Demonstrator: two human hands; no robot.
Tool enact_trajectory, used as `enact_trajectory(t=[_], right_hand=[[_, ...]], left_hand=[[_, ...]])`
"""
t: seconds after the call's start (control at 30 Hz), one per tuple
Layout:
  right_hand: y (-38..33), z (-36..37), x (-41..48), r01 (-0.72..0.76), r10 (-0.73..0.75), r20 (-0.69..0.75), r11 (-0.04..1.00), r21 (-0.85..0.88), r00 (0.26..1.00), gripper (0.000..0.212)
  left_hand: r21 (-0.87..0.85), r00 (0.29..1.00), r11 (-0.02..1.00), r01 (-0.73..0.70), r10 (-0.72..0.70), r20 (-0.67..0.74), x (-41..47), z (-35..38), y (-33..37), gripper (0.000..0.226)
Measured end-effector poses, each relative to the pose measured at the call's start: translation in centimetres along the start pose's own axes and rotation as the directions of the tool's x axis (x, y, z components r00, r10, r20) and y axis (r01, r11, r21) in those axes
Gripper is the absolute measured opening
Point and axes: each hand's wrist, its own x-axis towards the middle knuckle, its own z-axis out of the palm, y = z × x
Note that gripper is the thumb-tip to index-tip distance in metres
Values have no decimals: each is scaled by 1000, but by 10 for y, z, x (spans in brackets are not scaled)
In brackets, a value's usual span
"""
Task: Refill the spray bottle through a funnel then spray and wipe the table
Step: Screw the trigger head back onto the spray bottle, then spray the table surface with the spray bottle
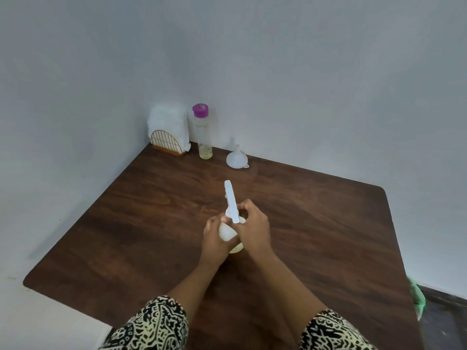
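Curled round the spray bottle's white body, the left hand holds it upright on the table; the right hand pinches its collar, wrists close together. Well beyond the spray bottle stand an upturned funnel, a purple-capped bottle and a napkin holder.

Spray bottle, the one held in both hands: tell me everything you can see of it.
The spray bottle looks like white plastic, with a rounded, cloudy body and a long white trigger head whose nozzle points away from the camera. It is roughly upright over the middle of the brown table. The left hand grips the body and the right hand curls round the neck. Its base looks pale yellow. Whether it rests on the table cannot be told.
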Motion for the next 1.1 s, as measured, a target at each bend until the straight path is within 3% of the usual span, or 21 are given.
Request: enact_trajectory(t=[0.1,0.23,0.4,0.6,0.73,0.9,1.0,1.1], right_hand=[[-1,-22,15,42,-32,208,998,-44,978,26],[1,-31,25,136,-89,354,984,-112,931,24],[4,-21,14,141,-117,207,985,-104,971,25],[8,-2,-1,137,-137,-27,990,-26,990,17],[2,-20,1,54,-68,148,994,98,987,28],[-7,-61,-21,130,-226,371,955,267,901,73],[-11,-84,-45,80,-232,350,914,398,908,68],[-3,-110,-74,15,-177,301,882,471,937,56]], left_hand=[[26,963,998,-52,43,265,12,-19,-12,93],[-26,926,992,-120,121,357,16,-26,-15,91],[-51,959,993,-109,119,259,15,-17,-17,88],[73,985,993,-95,83,151,13,-3,-19,89],[95,973,984,-150,130,192,-4,-13,-3,77],[60,928,976,-210,179,325,-48,-16,29,85],[101,903,959,-264,209,375,-74,-5,44,90],[122,896,962,-244,176,407,-107,16,51,82]])
